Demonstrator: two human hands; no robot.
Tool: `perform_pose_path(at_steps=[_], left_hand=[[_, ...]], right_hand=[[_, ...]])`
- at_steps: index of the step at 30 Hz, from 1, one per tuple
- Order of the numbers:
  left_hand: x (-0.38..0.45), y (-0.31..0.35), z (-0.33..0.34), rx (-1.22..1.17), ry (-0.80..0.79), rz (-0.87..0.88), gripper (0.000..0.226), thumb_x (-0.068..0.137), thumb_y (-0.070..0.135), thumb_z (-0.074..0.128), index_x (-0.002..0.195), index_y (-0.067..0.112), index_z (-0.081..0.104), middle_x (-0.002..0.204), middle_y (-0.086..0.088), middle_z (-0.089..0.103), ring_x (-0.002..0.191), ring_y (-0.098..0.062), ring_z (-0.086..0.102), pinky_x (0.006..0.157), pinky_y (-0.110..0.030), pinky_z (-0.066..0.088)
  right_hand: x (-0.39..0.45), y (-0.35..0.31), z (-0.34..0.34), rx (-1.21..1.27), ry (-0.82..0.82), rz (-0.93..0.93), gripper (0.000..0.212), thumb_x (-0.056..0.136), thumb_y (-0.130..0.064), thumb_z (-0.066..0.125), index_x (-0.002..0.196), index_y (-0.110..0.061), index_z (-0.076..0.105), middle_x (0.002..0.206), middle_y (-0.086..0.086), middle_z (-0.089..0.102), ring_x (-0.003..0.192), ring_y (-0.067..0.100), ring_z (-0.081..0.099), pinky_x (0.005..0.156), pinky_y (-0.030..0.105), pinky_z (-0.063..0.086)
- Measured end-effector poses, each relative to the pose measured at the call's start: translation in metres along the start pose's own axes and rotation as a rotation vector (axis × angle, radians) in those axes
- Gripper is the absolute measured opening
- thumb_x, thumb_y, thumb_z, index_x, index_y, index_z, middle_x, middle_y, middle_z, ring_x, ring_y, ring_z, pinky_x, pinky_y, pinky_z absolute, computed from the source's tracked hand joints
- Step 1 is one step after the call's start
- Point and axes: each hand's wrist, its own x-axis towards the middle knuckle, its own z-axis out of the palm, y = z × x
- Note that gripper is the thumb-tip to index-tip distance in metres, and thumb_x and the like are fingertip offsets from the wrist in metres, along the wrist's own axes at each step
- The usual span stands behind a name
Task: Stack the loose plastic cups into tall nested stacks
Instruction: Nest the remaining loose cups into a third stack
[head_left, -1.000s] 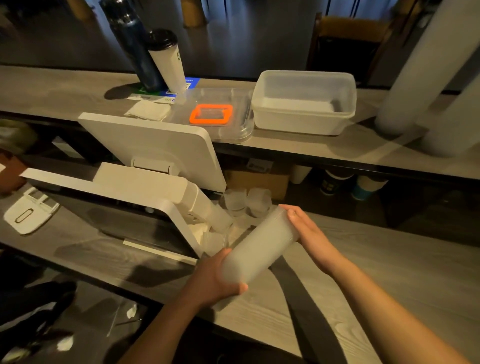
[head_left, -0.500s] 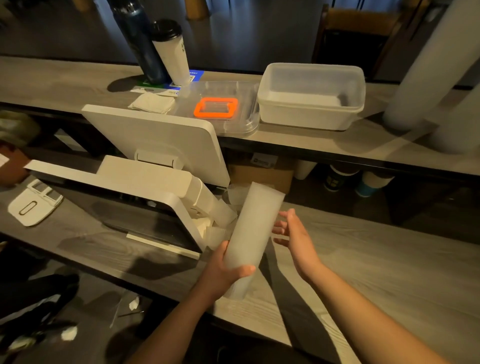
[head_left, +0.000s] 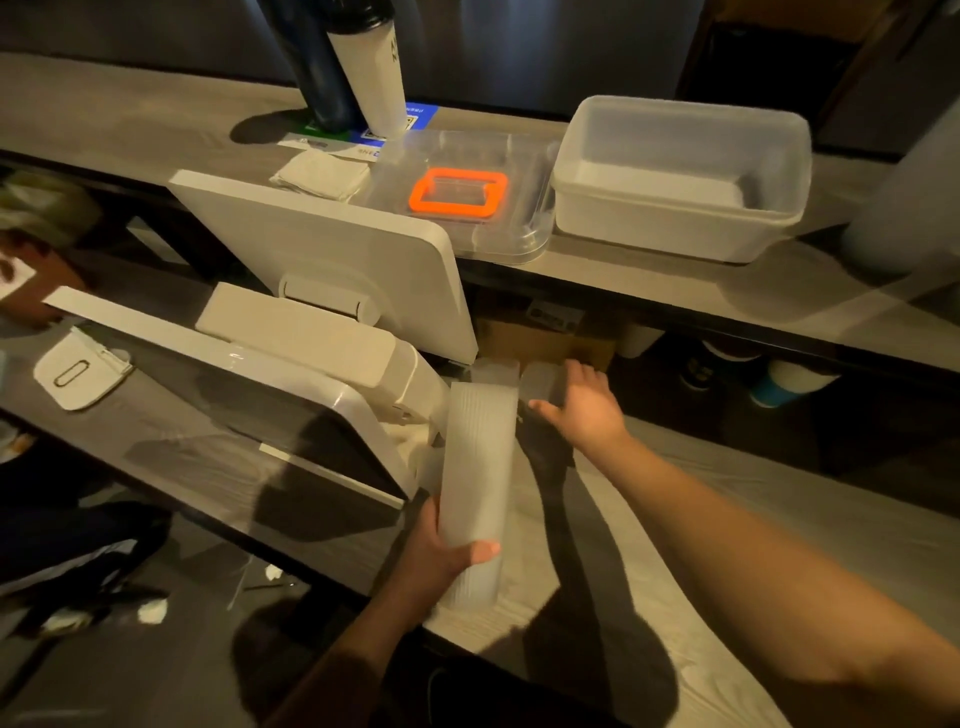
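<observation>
Left hand (head_left: 441, 558) is wrapped round the bottom of the tall frosted cup stack (head_left: 479, 488), holding it upright-ish over the near counter (head_left: 727, 519) edge, right beside the white POS terminal (head_left: 291, 364). Right hand (head_left: 584, 410) reaches onto a loose cup (head_left: 543, 382) behind the stack. Its fingers curl over the cup and are mostly hidden, so I can't tell if they're gripping; another loose cup (head_left: 493, 370) peeks out, half blocked.

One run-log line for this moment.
left hand: grips frosted plastic cup stack | right hand: reaching loose frosted cup | stacking unfinished
</observation>
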Motion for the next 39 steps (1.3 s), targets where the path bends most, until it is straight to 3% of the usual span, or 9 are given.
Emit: perform_pose_path(at_steps=[5, 13, 18, 22, 25, 28, 31, 35, 39], left_hand=[[0.004, -0.008, 0.004, -0.047, 0.049, -0.024, 0.08, 0.072, 0.029, 0.085, 0.133, 0.035, 0.033, 0.115, 0.016, 0.048, 0.107, -0.011, 0.052, 0.092, -0.04, 0.047], [0.005, -0.008, -0.001, -0.03, 0.103, 0.007, 0.088, 0.075, 0.029, 0.083, 0.144, 0.031, 0.028, 0.124, 0.007, 0.049, 0.112, -0.016, 0.051, 0.09, -0.039, 0.045], [0.002, -0.005, -0.003, 0.048, 0.111, 0.062, 0.092, 0.071, 0.032, 0.086, 0.144, 0.031, 0.03, 0.122, 0.008, 0.05, 0.112, -0.017, 0.053, 0.091, -0.043, 0.048], [-0.003, 0.001, -0.001, 0.148, 0.153, 0.121, 0.093, 0.057, 0.036, 0.089, 0.135, 0.032, 0.038, 0.119, 0.006, 0.054, 0.106, -0.017, 0.057, 0.087, -0.041, 0.054], [-0.006, 0.002, 0.003, 0.243, 0.154, 0.154, 0.091, 0.048, 0.049, 0.083, 0.126, 0.04, 0.039, 0.117, 0.008, 0.053, 0.102, -0.013, 0.057, 0.082, -0.037, 0.054], [-0.007, 0.004, 0.008, 0.315, 0.154, 0.194, 0.089, 0.05, 0.045, 0.085, 0.126, 0.039, 0.038, 0.119, 0.006, 0.051, 0.103, -0.014, 0.055, 0.081, -0.032, 0.049], [-0.01, 0.009, 0.014, 0.403, 0.161, 0.221, 0.086, 0.056, 0.037, 0.087, 0.127, 0.038, 0.038, 0.117, 0.011, 0.047, 0.105, -0.015, 0.051, 0.081, -0.033, 0.045], [-0.012, 0.015, 0.016, 0.514, 0.164, 0.286, 0.087, 0.055, 0.041, 0.087, 0.128, 0.036, 0.039, 0.112, 0.015, 0.048, 0.099, -0.013, 0.053, 0.074, -0.03, 0.045], [-0.014, 0.019, 0.017, 0.565, 0.164, 0.313, 0.091, 0.049, 0.05, 0.083, 0.127, 0.041, 0.038, 0.112, 0.015, 0.051, 0.101, -0.014, 0.054, 0.077, -0.035, 0.051]], right_hand=[[0.016, -0.001, 0.012, -0.054, -0.069, 0.013, 0.081, 0.085, -0.047, 0.073, 0.149, -0.019, 0.032, 0.147, 0.009, 0.044, 0.135, 0.032, 0.041, 0.11, 0.046, 0.041], [-0.003, 0.024, 0.012, 0.054, -0.113, -0.001, 0.075, 0.083, -0.033, 0.076, 0.145, -0.022, 0.035, 0.143, 0.005, 0.045, 0.129, 0.027, 0.046, 0.105, 0.044, 0.046], [-0.043, 0.064, 0.004, 0.171, -0.121, 0.081, 0.08, 0.08, -0.039, 0.077, 0.146, -0.025, 0.035, 0.142, 0.005, 0.046, 0.124, 0.027, 0.054, 0.097, 0.046, 0.054], [-0.073, 0.097, -0.011, 0.243, -0.237, 0.135, 0.073, 0.082, -0.038, 0.078, 0.142, -0.019, 0.041, 0.128, 0.007, 0.058, 0.107, 0.022, 0.059, 0.088, 0.038, 0.055], [-0.09, 0.115, -0.027, 0.327, -0.308, 0.196, 0.078, 0.084, -0.041, 0.076, 0.147, -0.016, 0.037, 0.136, 0.011, 0.055, 0.116, 0.026, 0.057, 0.094, 0.038, 0.052], [-0.102, 0.118, -0.048, 0.567, -0.269, 0.25, 0.086, 0.083, -0.051, 0.073, 0.152, -0.022, 0.032, 0.145, 0.008, 0.047, 0.125, 0.028, 0.053, 0.102, 0.038, 0.046], [-0.111, 0.109, -0.071, 0.805, -0.193, 0.165, 0.071, 0.084, -0.05, 0.071, 0.144, -0.035, 0.037, 0.136, 0.003, 0.047, 0.106, 0.017, 0.06, 0.092, 0.036, 0.054], [-0.113, 0.092, -0.093, 0.936, -0.073, 0.103, 0.063, 0.09, -0.039, 0.068, 0.144, -0.03, 0.036, 0.117, -0.006, 0.054, 0.098, 0.018, 0.064, 0.083, 0.032, 0.058], [-0.116, 0.079, -0.1, 0.874, -0.067, 0.023, 0.045, 0.098, -0.045, 0.055, 0.14, -0.034, 0.044, 0.119, -0.001, 0.058, 0.102, 0.022, 0.063, 0.084, 0.032, 0.058]])
